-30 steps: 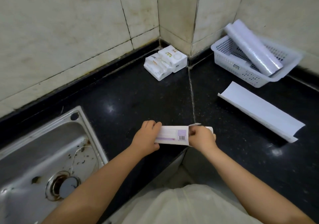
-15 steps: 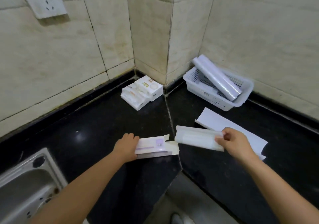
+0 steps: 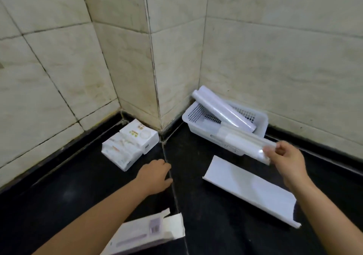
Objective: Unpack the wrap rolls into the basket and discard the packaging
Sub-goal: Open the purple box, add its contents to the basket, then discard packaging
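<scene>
My right hand (image 3: 284, 161) grips the near end of a white wrap roll (image 3: 243, 141), whose far end lies over the front rim of the white perforated basket (image 3: 191, 115). Another long roll (image 3: 222, 108) leans diagonally inside the basket. My left hand (image 3: 155, 176) hovers low over the black counter with loosely curled fingers and holds nothing. The emptied carton (image 3: 145, 234), its end flap open, lies near the front edge beside my left forearm. An opened white packaging sleeve (image 3: 251, 189) lies flat under my right wrist.
Two small white boxes (image 3: 129, 142) sit in the corner against the tiled wall (image 3: 125, 58). The basket stands against the right wall. A seam (image 3: 170, 176) runs across the black counter between my hands.
My right hand carried the roll from beside the carton up to the basket rim. My left hand let go of the carton and moved forward. The view tilted up; the sink left the frame.
</scene>
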### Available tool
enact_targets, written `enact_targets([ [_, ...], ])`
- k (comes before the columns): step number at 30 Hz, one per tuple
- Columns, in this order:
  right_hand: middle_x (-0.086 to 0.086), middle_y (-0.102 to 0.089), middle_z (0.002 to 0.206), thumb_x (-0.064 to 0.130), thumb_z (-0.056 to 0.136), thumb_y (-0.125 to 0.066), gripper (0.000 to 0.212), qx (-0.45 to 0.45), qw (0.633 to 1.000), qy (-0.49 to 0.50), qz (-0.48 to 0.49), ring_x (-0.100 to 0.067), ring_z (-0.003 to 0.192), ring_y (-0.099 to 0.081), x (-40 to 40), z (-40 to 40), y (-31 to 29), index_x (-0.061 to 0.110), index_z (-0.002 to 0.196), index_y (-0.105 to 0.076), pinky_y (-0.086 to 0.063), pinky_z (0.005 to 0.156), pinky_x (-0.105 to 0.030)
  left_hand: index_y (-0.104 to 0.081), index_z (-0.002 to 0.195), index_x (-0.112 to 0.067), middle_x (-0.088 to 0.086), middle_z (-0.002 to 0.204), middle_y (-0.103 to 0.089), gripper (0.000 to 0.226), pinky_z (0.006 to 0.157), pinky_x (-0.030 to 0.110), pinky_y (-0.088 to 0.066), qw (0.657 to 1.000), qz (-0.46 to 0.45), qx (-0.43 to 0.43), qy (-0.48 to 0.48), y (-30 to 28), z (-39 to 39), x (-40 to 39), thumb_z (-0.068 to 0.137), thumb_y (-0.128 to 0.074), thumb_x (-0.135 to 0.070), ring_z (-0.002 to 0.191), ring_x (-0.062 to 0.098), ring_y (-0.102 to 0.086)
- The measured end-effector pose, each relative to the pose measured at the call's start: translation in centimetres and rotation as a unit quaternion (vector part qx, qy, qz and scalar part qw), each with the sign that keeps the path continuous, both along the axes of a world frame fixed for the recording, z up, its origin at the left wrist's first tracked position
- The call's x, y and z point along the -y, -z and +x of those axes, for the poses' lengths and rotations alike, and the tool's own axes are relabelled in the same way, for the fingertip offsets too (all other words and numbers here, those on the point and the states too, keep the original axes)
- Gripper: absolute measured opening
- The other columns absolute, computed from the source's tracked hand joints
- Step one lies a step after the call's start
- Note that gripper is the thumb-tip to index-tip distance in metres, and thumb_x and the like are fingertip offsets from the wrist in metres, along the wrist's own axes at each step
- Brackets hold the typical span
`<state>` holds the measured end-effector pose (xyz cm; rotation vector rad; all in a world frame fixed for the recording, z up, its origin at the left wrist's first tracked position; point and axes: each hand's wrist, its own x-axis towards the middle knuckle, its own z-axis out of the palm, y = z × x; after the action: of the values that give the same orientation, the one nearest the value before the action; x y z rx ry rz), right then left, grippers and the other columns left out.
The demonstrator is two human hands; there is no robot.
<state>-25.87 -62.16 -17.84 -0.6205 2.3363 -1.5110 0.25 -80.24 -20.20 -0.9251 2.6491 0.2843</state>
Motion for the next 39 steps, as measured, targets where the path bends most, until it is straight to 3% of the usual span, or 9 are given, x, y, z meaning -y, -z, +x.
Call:
enact_targets([
  [5, -0.007, -0.047, 0.057, 0.006, 0.084, -0.062, 0.036, 0.022, 0.999, 0.035, -0.030, -0.019, 0.052, -0.040, 4.1, -7.6, 1.4, 0.014, 0.054, -0.043, -0.037, 0.048, -0.028, -0.050, 0.126, -0.013, 0.008, 0.127, -0.053, 0.033, 0.097, 0.033, -0.044, 0.992, -0.006, -0.115, -0.043, -0.8, -10.1, 4.3, 0.097, -0.039, -0.021, 0.116, 0.021, -0.051],
  [10, -0.012, -0.046, 0.060, 0.004, 0.083, -0.060, 0.032, 0.050, 0.997, 0.038, -0.041, -0.018, 0.058, -0.040, 7.3, -12.7, 5.1, 0.010, 0.057, -0.042, -0.030, 0.054, -0.029, -0.044, 0.135, -0.007, 0.011, 0.137, -0.049, 0.038, 0.102, 0.025, -0.033, 0.986, 0.026, -0.155, -0.050, 1.2, -20.3, 9.3, 0.098, -0.034, -0.007, 0.124, 0.021, -0.046],
  [17, -0.008, -0.046, 0.059, 0.007, 0.084, -0.061, 0.028, 0.072, 0.993, 0.044, -0.078, -0.019, 0.054, -0.039, 8.9, -15.1, 9.3, 0.008, 0.061, -0.045, -0.032, 0.053, -0.028, -0.042, 0.132, -0.003, 0.018, 0.139, -0.042, 0.039, 0.106, 0.036, -0.039, 0.999, 0.032, 0.016, -0.011, 6.1, -29.6, 13.6, 0.095, -0.044, -0.015, 0.125, 0.029, -0.042],
  [22, -0.014, -0.048, 0.070, 0.008, 0.085, -0.060, 0.022, 0.115, 0.985, 0.051, -0.114, -0.022, 0.066, -0.044, 9.0, -15.6, 10.3, 0.000, 0.068, -0.048, -0.037, 0.064, -0.035, -0.014, 0.148, -0.008, 0.014, 0.153, -0.023, 0.066, 0.118, 0.046, -0.021, 0.996, 0.029, 0.075, 0.032, 8.1, -32.0, 14.4, 0.093, -0.048, -0.020, 0.140, 0.032, -0.024],
  [25, -0.010, -0.047, 0.067, 0.008, 0.085, -0.060, 0.027, 0.112, 0.985, 0.055, -0.121, -0.021, 0.066, -0.044, 9.1, -15.7, 10.3, 0.011, 0.062, -0.047, -0.038, 0.063, -0.034, -0.040, 0.133, -0.002, 0.020, 0.138, -0.045, 0.042, 0.107, 0.041, -0.034, 0.995, 0.042, 0.074, 0.046, 8.2, -31.8, 14.5, 0.094, -0.043, -0.016, 0.125, 0.032, -0.041],
  [27, -0.009, -0.047, 0.066, 0.008, 0.084, -0.061, 0.028, 0.111, 0.985, 0.054, -0.119, -0.021, 0.065, -0.044, 9.2, -15.8, 10.4, 0.012, 0.062, -0.046, -0.039, 0.064, -0.034, -0.048, 0.125, 0.001, 0.021, 0.134, -0.047, 0.037, 0.104, 0.038, -0.036, 0.987, 0.089, 0.112, 0.068, 7.9, -31.3, 14.5, 0.096, -0.040, -0.021, 0.123, 0.032, -0.041],
  [32, 0.000, -0.042, 0.056, 0.008, 0.084, -0.062, 0.035, 0.100, 0.988, 0.045, -0.112, -0.010, 0.051, -0.039, 9.1, -15.6, 10.3, 0.016, 0.057, -0.042, -0.033, 0.052, -0.028, -0.026, 0.145, -0.016, 0.005, 0.152, -0.026, 0.058, 0.110, 0.036, -0.027, 0.937, 0.229, 0.253, 0.073, 6.8, -30.3, 15.0, 0.092, -0.047, -0.027, 0.138, 0.024, -0.028],
  [35, -0.002, -0.042, 0.056, 0.008, 0.084, -0.061, 0.031, 0.096, 0.990, 0.039, -0.100, -0.017, 0.054, -0.038, 9.0, -15.6, 10.4, 0.010, 0.060, -0.044, -0.032, 0.054, -0.028, -0.035, 0.142, -0.018, 0.004, 0.147, -0.037, 0.054, 0.108, 0.035, -0.032, 0.938, 0.204, 0.263, 0.096, 6.5, -30.1, 15.3, 0.091, -0.052, -0.024, 0.132, 0.024, -0.038],
  [39, -0.008, -0.047, 0.058, 0.007, 0.084, -0.063, 0.030, 0.088, 0.993, 0.017, -0.080, -0.019, 0.057, -0.042, 9.0, -15.8, 10.3, -0.004, 0.065, -0.043, -0.036, 0.058, -0.032, -0.059, 0.119, -0.005, 0.015, 0.118, -0.061, 0.030, 0.082, 0.033, -0.045, 0.960, 0.125, 0.214, 0.130, 7.0, -30.0, 14.3, 0.091, -0.049, -0.010, 0.104, 0.029, -0.057],
])
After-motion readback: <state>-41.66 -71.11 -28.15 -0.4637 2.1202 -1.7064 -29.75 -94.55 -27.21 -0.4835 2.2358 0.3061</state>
